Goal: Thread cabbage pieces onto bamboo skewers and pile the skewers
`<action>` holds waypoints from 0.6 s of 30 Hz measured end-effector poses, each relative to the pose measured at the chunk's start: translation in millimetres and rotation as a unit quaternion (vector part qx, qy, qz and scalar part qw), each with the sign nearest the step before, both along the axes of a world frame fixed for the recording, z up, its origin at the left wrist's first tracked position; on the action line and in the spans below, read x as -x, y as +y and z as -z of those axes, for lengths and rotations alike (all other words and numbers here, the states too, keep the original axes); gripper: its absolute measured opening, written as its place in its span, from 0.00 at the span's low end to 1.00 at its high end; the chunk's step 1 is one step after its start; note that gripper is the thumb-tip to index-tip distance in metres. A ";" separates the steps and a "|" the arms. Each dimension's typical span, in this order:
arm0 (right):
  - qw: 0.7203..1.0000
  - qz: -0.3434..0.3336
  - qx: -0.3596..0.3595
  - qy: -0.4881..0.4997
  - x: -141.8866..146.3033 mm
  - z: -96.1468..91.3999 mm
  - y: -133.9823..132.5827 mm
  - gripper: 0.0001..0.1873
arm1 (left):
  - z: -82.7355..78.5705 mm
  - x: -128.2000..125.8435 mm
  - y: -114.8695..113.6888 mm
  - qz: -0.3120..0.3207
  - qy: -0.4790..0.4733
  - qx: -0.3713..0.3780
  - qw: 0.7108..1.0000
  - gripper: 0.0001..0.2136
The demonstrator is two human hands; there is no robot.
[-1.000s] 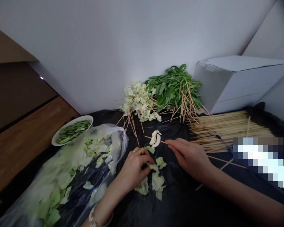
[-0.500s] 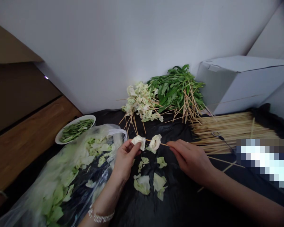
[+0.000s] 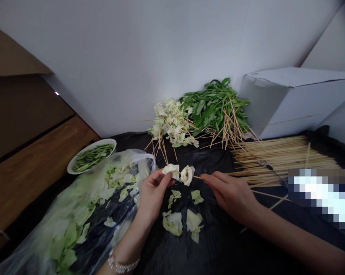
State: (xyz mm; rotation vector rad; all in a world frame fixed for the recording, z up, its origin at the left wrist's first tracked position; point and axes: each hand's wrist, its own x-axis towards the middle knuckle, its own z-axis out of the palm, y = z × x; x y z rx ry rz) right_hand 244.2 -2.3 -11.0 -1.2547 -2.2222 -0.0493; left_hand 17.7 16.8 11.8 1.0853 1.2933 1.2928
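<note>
My left hand (image 3: 155, 189) pinches a pale cabbage piece (image 3: 171, 170) between thumb and fingers. A thin wooden skewer (image 3: 197, 177) runs from that piece through a second, curled cabbage piece (image 3: 187, 175). At the skewer's right end, my right hand (image 3: 228, 191) is closed around it. Both hands hold the skewer roughly level above the black plastic sheet (image 3: 218, 244). Below it lie several loose cabbage pieces, among them a larger leaf piece (image 3: 194, 224) and a small one (image 3: 197, 196). The skewer's left tip is hidden by the cabbage and my left fingers.
A clear plastic bag (image 3: 49, 217) of cabbage lies left, beside a white bowl (image 3: 71, 168) of cut green vegetables. Skewered cabbage (image 3: 172, 122) and skewered leafy greens (image 3: 209, 107) are heaped by the wall. Bare skewers (image 3: 284, 156), scissors (image 3: 263, 162) and a white box (image 3: 298, 103) are right.
The cabbage piece in my left hand has shifted slightly right, closer to the curled piece. My right hand has moved slightly left along with the skewer.
</note>
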 end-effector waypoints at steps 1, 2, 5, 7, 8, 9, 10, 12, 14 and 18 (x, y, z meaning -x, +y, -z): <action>1.000 0.001 0.001 -0.002 0.0 0.2 0.0 0.18 | -0.6 -0.6 -0.6 -0.001 0.009 -0.004 1.000 0.12; 1.000 0.002 0.002 -0.004 -0.1 0.4 0.1 0.18 | -1.0 -1.3 -1.2 0.000 0.017 -0.007 1.000 0.12; 1.000 0.007 0.002 -0.002 -0.1 1.2 0.3 0.18 | -0.4 -3.0 -2.5 0.002 0.045 -0.026 0.999 0.12; 1.000 0.006 0.003 0.001 0.0 1.2 0.3 0.18 | 1.0 -3.9 -2.7 0.007 0.059 -0.048 0.997 0.13; 1.000 0.005 0.004 0.002 0.0 1.1 0.3 0.18 | 1.8 -4.4 -2.6 0.008 0.061 -0.059 0.996 0.14; 1.000 0.003 0.003 0.002 0.1 0.9 0.2 0.18 | 2.5 -4.8 -2.6 0.008 0.062 -0.068 0.996 0.14; 1.000 0.001 0.002 0.001 0.3 0.7 0.1 0.18 | 3.0 -5.2 -2.7 0.006 0.062 -0.073 0.995 0.14; 1.000 0.003 -0.006 0.001 0.6 0.4 -0.2 0.17 | 3.6 -5.9 -2.9 -0.002 0.066 -0.077 0.995 0.14; 1.000 0.007 -0.009 -0.001 0.9 0.4 -0.3 0.17 | 3.7 -6.6 -3.6 -0.009 0.082 -0.080 0.993 0.13; 1.000 0.010 -0.005 -0.007 0.9 1.0 0.0 0.18 | 4.7 -6.6 -5.4 -0.014 0.137 -0.106 0.985 0.09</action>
